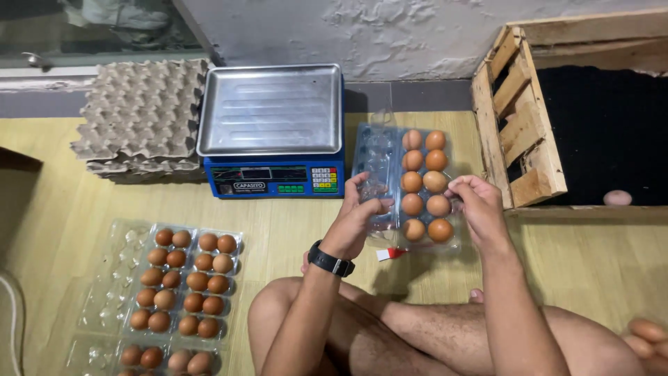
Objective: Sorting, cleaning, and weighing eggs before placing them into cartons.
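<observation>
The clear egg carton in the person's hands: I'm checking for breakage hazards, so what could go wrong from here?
1. The clear carton lies open with its lid to the left; the left hand grips the lid and the right hand the tray edge, so uneven pressure might tilt it and crack the eggs.
2. The filled cartons on the floor sit close to the person's knee; a leg shift could knock them.

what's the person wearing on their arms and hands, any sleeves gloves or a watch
Both arms are bare, with no sleeves in view, and neither hand has a glove. The left hand has a black band, like a watch or tracker, on its wrist. The right hand and wrist wear nothing.
</observation>
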